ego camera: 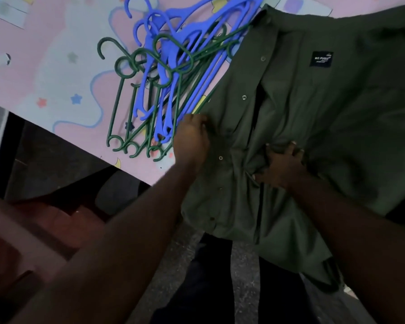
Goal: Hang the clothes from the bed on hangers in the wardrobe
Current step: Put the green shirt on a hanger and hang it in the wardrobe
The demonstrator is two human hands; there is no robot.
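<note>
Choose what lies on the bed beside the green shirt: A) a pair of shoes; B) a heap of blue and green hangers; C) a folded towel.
B: blue and green hangers lie heaped on the pink sheet, next to the green shirt.

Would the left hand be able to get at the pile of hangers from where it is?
Probably yes: the left hand sits right beside the hangers with nothing between, though it grips the green shirt and must let go first.
</note>
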